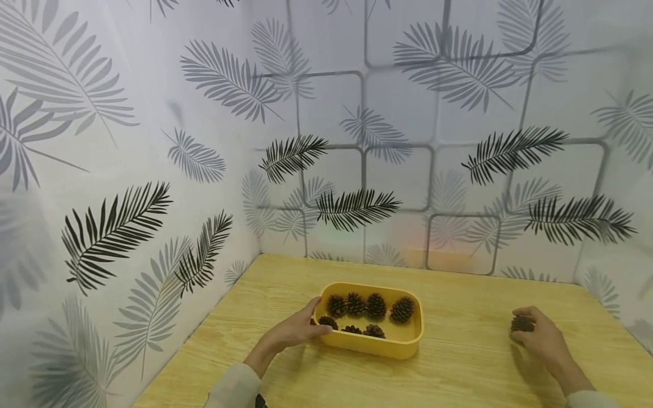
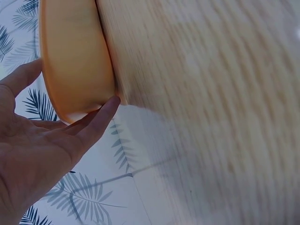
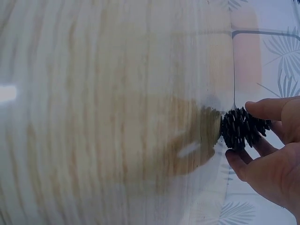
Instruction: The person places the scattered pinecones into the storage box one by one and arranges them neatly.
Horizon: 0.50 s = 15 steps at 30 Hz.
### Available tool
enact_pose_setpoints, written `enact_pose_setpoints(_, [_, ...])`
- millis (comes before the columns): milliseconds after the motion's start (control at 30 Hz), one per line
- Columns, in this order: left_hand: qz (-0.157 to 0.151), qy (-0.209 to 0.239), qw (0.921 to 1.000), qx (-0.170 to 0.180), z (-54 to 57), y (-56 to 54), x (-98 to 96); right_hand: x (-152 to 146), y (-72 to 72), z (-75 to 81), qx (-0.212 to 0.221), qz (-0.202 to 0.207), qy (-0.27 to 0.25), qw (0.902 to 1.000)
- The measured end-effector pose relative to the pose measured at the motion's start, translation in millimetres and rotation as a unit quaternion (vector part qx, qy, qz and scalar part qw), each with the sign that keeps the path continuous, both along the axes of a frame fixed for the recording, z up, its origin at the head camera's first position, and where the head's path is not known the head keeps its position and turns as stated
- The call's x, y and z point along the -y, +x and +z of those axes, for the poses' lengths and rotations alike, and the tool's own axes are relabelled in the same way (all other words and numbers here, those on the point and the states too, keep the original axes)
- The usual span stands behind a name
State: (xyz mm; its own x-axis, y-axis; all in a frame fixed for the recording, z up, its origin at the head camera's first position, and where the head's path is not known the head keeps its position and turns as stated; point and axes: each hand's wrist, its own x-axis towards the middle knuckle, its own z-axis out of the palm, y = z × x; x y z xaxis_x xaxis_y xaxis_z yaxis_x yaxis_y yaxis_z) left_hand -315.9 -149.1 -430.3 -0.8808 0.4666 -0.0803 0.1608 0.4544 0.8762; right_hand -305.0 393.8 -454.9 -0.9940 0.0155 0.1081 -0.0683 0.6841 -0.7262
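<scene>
A yellow oblong box point(image 1: 364, 341) stands on the table, with several brown pine cones point(image 1: 376, 306) inside. At its left end my left hand point(image 1: 291, 331) grips it, the thumb at the front rim and the fingers round the end. In the left wrist view the fingertips point(image 2: 112, 105) reach low on the box wall, near the tabletop. Off to the right of the box, my right hand point(image 1: 546, 339) holds one pine cone point(image 3: 238, 126) between thumb and fingers, close over the table.
The light wood tabletop point(image 1: 459, 362) meets patterned walls with leaf prints at the back point(image 1: 336, 113) and left point(image 1: 127, 141). A small dark object point(image 1: 261, 402) shows partly beside the left sleeve point(image 1: 236, 387) at the bottom edge.
</scene>
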Motion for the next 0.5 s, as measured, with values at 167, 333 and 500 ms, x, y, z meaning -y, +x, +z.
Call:
enact_pose_setpoints(167, [-0.003,0.004,1.0000,0.003,0.0,0.1,0.4,0.8,2.5,0.5,0.002,0.002,0.004,1.0000])
enact_pose_setpoints(333, [-0.003,0.003,1.0000,0.004,0.3,0.3,0.3,0.5,1.9,0.0,-0.015,-0.002,0.026,0.9996])
enact_pose_setpoints(500, [0.003,-0.001,1.0000,0.001,0.2,0.8,-0.2,-1.4,-0.7,-0.8,-0.033,-0.009,0.039,0.9986])
